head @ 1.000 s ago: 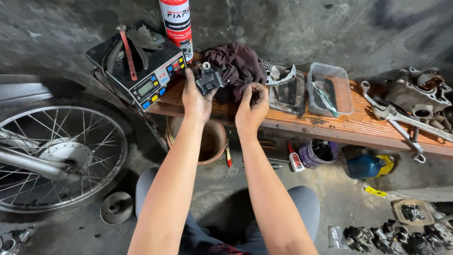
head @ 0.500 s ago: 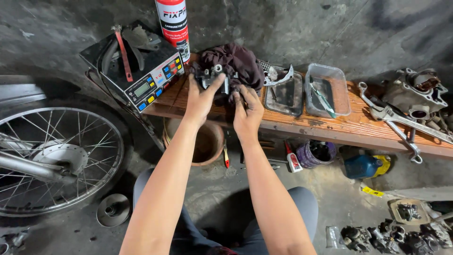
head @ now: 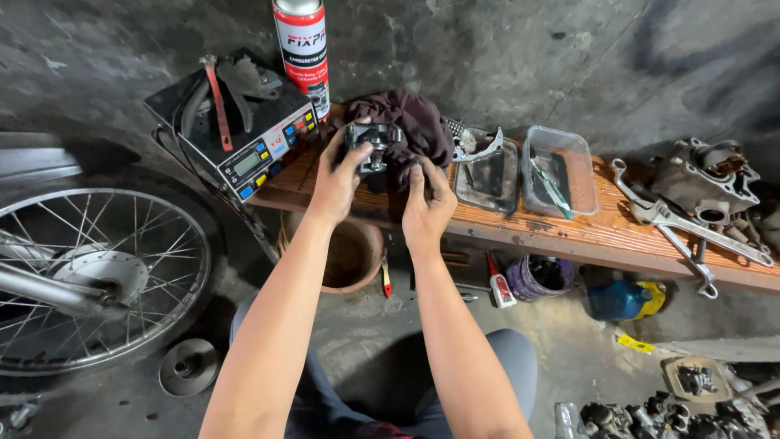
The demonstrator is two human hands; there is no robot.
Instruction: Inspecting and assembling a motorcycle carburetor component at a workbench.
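Left hand (head: 337, 183) grip clamps a blocky metal part (head: 372, 140); right hand (head: 426, 213) pinches crumpled maroon rag (head: 410, 130) (soft cloth)

Viewpoint: a single head-worn camera, above the person's own forearms
Direction: looks steeply down and forward, over a wooden bench (head: 520, 228) set against a dark wall (head: 569, 65)
Nearness: close; arms fill the lower middle, floor and knees beneath
Frame edges: a spoked wheel (head: 89, 268) left, engine parts (head: 707, 183) right
Shared view: none, only one camera
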